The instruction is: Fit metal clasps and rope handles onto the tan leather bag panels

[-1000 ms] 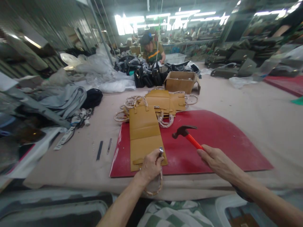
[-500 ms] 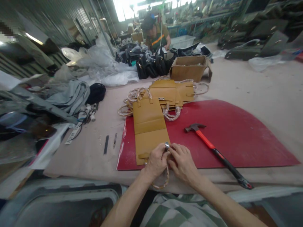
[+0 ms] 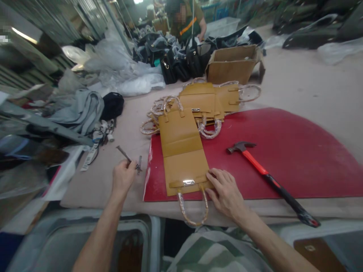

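A tan leather bag piece (image 3: 181, 145) lies flat in front of me, its near handle (image 3: 193, 223) wrapped in clear film and hanging over the table edge. On its near flap sits a shiny metal lock plate (image 3: 188, 182). My right hand (image 3: 225, 190) grips the flap's right corner, thumb and fingers around the edge. Off to the left, my left hand (image 3: 123, 177) is closed on a dark flat metal strip (image 3: 123, 153), its far end sticking up. Just beside these fingers is a thin metal rod tool (image 3: 140, 165), partly overlapped by the strip.
A claw hammer (image 3: 269, 177) with red and black handle rests on the red board (image 3: 292, 151). Behind the bag piece are stacked tan bag pieces (image 3: 198, 98), a cardboard box (image 3: 232, 64) and black bags (image 3: 181, 68). A person (image 3: 187, 22) works at the back. Grey cloth (image 3: 82, 109) lies left.
My left hand has left the flap, moved left and picked up the flat metal strip. The metal piece both hands held now shows as a plate on the flap. The view has tilted down.
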The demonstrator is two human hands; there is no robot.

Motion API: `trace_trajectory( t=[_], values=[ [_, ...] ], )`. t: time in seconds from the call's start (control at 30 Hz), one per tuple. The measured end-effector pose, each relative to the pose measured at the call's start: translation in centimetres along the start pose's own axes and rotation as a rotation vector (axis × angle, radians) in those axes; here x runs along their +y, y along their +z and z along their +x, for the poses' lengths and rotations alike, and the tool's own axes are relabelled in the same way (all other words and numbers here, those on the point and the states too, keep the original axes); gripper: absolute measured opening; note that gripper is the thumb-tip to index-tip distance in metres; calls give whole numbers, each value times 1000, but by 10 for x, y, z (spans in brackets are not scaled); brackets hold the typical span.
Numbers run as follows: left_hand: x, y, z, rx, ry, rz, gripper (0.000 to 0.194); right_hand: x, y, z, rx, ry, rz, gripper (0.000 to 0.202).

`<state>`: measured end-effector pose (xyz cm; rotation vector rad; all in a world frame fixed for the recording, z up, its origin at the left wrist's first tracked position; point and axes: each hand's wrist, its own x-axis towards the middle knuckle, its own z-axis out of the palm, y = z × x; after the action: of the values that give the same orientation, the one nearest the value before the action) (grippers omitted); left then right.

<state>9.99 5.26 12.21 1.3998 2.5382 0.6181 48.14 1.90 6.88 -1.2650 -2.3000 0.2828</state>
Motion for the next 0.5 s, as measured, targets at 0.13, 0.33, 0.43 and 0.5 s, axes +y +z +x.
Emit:
trace_trajectory(
  t=[0.13,0.33,0.43,0.5],
  values=[
    [-46,-18,17,-111,-122,393,41,5,5,1,43,-48,-30,39],
    [-70,-9,11,-182,-150,444,48,5,5,4,45,-63,-38,38],
    [-69,-6,-4,-36,-70,434,48,4,4,3,42,-62,-31,39],
    [-60,-2,-23,74,52,356,42,4,4,3,43,-55,-13,40]
  ],
)
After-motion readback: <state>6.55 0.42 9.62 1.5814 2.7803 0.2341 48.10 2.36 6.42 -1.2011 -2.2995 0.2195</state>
